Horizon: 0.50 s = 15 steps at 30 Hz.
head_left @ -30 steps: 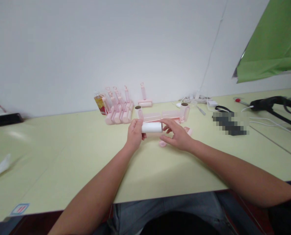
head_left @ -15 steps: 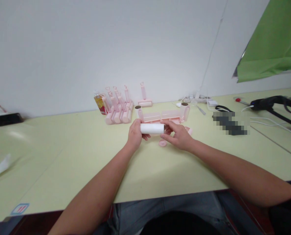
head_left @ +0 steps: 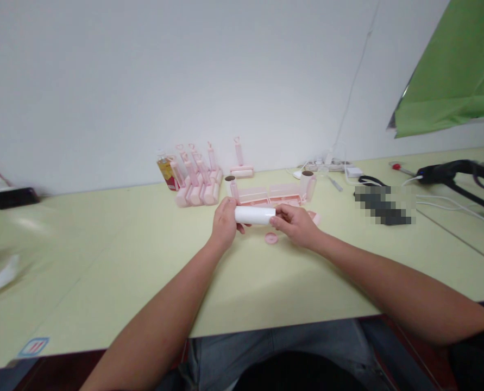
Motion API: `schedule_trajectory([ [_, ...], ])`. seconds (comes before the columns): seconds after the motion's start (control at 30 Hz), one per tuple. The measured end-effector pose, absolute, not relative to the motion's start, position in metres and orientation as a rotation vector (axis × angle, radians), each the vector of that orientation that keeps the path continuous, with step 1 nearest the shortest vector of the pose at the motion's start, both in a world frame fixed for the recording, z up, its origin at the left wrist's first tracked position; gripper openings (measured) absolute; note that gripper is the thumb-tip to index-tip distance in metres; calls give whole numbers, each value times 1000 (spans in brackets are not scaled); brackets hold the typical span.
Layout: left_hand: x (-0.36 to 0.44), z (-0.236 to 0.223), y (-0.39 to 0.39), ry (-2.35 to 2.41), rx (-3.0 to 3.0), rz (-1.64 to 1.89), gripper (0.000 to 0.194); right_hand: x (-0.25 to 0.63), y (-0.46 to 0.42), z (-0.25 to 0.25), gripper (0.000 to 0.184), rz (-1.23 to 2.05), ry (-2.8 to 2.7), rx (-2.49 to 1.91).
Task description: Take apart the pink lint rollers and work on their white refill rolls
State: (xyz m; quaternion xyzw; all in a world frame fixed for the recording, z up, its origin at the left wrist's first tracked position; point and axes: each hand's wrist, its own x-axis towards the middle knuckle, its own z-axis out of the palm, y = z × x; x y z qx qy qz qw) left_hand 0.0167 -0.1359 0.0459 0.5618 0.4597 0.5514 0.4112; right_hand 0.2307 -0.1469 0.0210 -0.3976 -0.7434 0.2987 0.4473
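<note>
White roll (head_left: 255, 215) held sideways over desk (head_left: 144, 260), left end gripped by closed left hand (head_left: 224, 222). Right end touched by half-curled right hand (head_left: 296, 225); whether gripped can't be told. Pink disc (head_left: 271, 238) placed just nearer; pink trays (head_left: 286, 200) laid farther, pink rollers (head_left: 196, 194) stood far left.

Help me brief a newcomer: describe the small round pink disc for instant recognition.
Over the pale green tabletop, find the glossy white cylinder between the left hand and right hand. Just nearer the camera lies the small pink disc: flat and round, unlike the long pink cases beyond.
</note>
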Motion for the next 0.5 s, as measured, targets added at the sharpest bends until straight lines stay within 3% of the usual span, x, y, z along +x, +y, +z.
schedule_trajectory([
  [0.2, 9, 41, -126, 1340, 1520, 1308, 23, 233, -146, 19, 33, 787, -1676, -927],
  [0.5, 2, 41, -131, 1215, 2105, 817, 25, 243, -143, 32, 32, 755, -1399, -896],
])
